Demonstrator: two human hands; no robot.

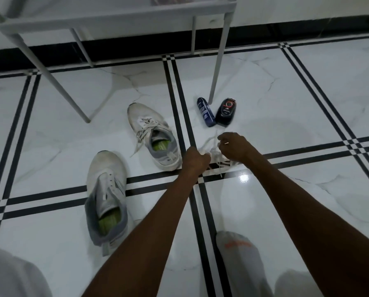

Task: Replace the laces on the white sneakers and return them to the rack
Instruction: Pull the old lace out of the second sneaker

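Observation:
Two white sneakers with grey heels and green insoles lie on the tiled floor. The far sneaker [152, 136] still carries a loose white lace. The near sneaker [106, 196] has empty eyelets. To the right of the far sneaker, a bundle of white laces [213, 161] rests on the floor. My left hand [195, 160] is closed on one end of that bundle. My right hand [235, 147] pinches another strand just beyond it, with a lace tip showing between the fingers.
A grey metal shoe rack [115, 20] stands at the back, its legs reaching the floor at left and centre. A blue bottle [205, 111] and a black shoe-polish bottle [226, 111] lie by the right leg. My socked foot [239, 254] is at the bottom.

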